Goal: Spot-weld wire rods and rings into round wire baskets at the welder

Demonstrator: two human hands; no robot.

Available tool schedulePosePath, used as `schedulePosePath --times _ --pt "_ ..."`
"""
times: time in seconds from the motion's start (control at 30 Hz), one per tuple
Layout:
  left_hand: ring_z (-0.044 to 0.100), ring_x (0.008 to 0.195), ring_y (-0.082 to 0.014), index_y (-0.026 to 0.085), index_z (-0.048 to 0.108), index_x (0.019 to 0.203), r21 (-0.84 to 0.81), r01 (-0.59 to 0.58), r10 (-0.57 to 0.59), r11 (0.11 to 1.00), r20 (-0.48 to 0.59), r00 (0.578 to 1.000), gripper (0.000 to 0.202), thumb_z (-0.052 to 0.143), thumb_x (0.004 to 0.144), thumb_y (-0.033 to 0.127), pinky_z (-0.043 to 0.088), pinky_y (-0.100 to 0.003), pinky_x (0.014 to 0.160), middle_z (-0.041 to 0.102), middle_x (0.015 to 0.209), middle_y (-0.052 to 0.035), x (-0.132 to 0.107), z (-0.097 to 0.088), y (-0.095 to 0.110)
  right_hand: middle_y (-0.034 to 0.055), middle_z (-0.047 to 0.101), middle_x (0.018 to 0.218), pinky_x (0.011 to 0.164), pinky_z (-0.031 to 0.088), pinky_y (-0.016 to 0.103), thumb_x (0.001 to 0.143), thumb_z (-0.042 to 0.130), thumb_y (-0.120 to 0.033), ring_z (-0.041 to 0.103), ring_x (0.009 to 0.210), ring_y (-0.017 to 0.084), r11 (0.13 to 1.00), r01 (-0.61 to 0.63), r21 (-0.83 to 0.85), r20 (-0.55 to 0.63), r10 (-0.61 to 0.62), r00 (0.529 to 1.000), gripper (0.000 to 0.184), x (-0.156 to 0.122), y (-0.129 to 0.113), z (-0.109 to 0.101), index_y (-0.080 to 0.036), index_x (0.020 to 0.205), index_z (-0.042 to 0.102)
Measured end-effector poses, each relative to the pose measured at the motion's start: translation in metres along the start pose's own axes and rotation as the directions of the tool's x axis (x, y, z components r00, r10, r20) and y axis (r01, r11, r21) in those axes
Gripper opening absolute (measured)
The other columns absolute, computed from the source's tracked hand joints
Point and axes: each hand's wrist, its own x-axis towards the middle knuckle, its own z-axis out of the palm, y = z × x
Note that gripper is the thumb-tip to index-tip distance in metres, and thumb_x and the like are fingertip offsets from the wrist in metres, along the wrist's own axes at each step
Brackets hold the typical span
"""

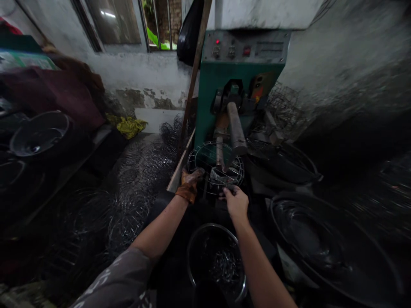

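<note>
A round wire frame [193,155] with short cross wires is held under the electrode arm [236,128] of a green machine [244,72]. The lower arm [219,149] of the machine reaches inside the ring. My left hand [192,179], in an orange-brown glove with fingers showing dark, is closed on the frame's left side. At the near right rim my bare right hand [236,200] pinches with thumb and fingertips; what exactly lies between them is too small to make out. Below the hands stands a metal bowl [189,252] with short wire pieces [224,266] in it.
Heaped wire frames [138,167] lie on the left. Large dark basins [337,252] stand on the right, and black buckets [41,132] on the far left. A wooden board [181,164] leans beside the machine, whose panel shows a red light [217,42].
</note>
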Motion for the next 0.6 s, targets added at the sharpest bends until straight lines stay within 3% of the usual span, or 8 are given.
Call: schedulePosePath --times 0.37,0.5,0.6 --pt "0.065 0.076 -0.0164 0.022 0.059 0.117 0.023 0.027 -0.027 0.999 -0.018 0.999 0.077 0.087 0.046 0.029 0.051 -0.028 0.063 0.067 0.099 -0.0026 0.010 0.001 0.001 0.0062 0.073 0.070 0.054 0.058 0.034 0.075 0.065 -0.050 0.067 0.056 0.023 0.985 0.063 -0.164 0.004 -0.063 0.998 0.033 0.007 -0.007 0.000 -0.020 0.086 0.070" --pt "0.065 0.076 -0.0151 0.024 0.060 0.118 0.023 0.058 -0.057 0.998 -0.028 0.998 0.078 0.089 0.046 0.024 0.049 -0.027 0.063 0.068 0.106 -0.0033 0.014 0.005 0.006 0.0043 0.069 0.065 0.055 0.058 0.034 0.076 0.063 -0.048 0.067 0.056 0.023 0.976 0.087 -0.202 0.046 -0.079 0.996 0.028 0.018 -0.007 0.001 -0.022 0.084 0.067" --pt "0.064 0.074 -0.0141 0.023 0.060 0.117 0.006 0.084 -0.084 0.996 -0.062 0.995 0.075 0.088 0.048 0.018 0.048 -0.026 0.062 0.067 0.100 -0.0029 0.016 0.007 0.008 0.0033 0.068 0.063 0.054 0.057 0.034 0.076 0.064 -0.046 0.066 0.055 0.023 0.965 0.096 -0.245 0.053 -0.085 0.995 0.025 0.025 -0.006 0.002 -0.022 0.082 0.066"
